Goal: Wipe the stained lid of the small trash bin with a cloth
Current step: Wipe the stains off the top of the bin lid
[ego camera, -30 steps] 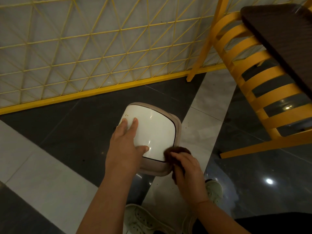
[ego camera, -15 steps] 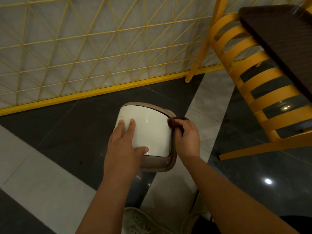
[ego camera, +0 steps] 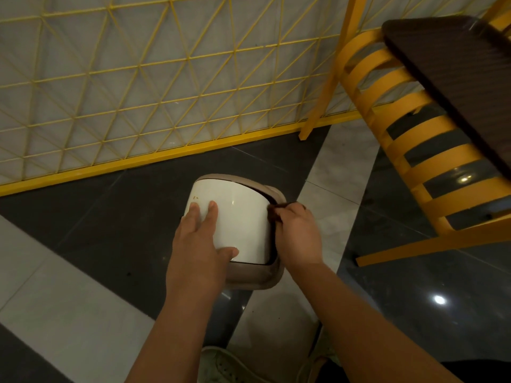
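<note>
- Your left hand point(ego camera: 197, 246) lies flat on the white lid point(ego camera: 237, 217) of the small trash bin point(ego camera: 257, 277), fingers straight, thumb hooked over the lid's near edge.
- Your right hand point(ego camera: 300, 234) pinches a dark brown cloth point(ego camera: 276, 212) and presses it against the lid's right edge, where it meets the beige rim.
- A few small brown specks show near the lid's far left corner.
- That bin stands on the dark floor tile point(ego camera: 110, 217), near the yellow wire fence point(ego camera: 138, 78) and a yellow chair point(ego camera: 414, 134).
</note>
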